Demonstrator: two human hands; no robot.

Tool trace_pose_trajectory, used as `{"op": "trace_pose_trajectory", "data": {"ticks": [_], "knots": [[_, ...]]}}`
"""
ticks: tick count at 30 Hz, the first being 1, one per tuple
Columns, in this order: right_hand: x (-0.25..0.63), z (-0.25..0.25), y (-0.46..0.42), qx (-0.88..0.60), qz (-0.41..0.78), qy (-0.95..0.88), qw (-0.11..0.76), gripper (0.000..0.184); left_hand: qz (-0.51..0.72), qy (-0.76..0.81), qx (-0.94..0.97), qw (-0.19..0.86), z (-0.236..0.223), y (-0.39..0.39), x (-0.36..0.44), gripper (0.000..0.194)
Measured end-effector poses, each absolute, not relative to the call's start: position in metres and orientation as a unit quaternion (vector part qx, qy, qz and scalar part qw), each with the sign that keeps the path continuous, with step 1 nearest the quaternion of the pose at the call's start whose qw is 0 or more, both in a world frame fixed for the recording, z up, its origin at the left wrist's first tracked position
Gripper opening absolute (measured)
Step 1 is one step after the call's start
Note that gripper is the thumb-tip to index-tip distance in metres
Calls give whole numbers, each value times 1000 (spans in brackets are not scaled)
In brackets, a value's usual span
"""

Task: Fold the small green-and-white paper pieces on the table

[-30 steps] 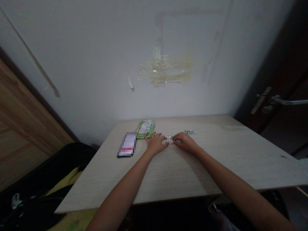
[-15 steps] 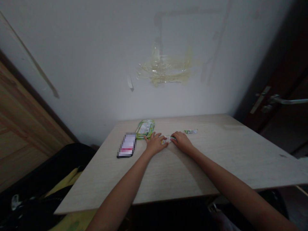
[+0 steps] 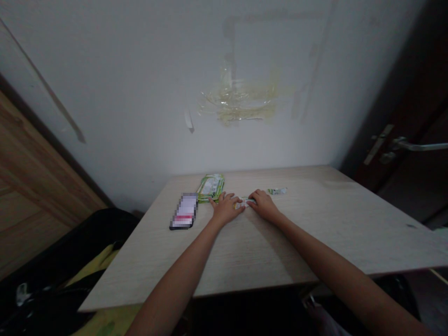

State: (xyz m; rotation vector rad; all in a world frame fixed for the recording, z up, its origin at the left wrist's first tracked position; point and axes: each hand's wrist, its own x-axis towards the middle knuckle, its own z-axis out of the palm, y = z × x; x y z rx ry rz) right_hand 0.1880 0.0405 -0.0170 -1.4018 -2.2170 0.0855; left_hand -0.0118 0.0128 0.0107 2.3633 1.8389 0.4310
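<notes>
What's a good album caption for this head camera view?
Left hand and right hand touch a small wrapper on a pale table.

The left forearm point(image 3: 189, 265) and right forearm point(image 3: 315, 247), both bare, reach forward from the lower corners and slant inward, so the two hands come near each other without touching. The left hand point(image 3: 226, 209) lies low, back upward, its fingers point(image 3: 229, 196) fanned apart, with the thumb and forefinger pointing toward the other hand. The right hand point(image 3: 265, 205) is more compact, its fingers bent and bunched, tips directed leftward. Both wrists look nearly straight. How firmly either hand presses or pinches cannot be made out.
</notes>
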Motion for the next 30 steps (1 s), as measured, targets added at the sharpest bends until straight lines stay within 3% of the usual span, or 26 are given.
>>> {"op": "trace_pose_trajectory", "data": {"ticks": [9,30], "knots": [[188,-16,41,-528,52,-796,293,21,132,613,776,65,14,11,-10,40],[198,-10,28,-400,-35,-879,256,20,169,613,770,52,3,11,-7,38]]}}
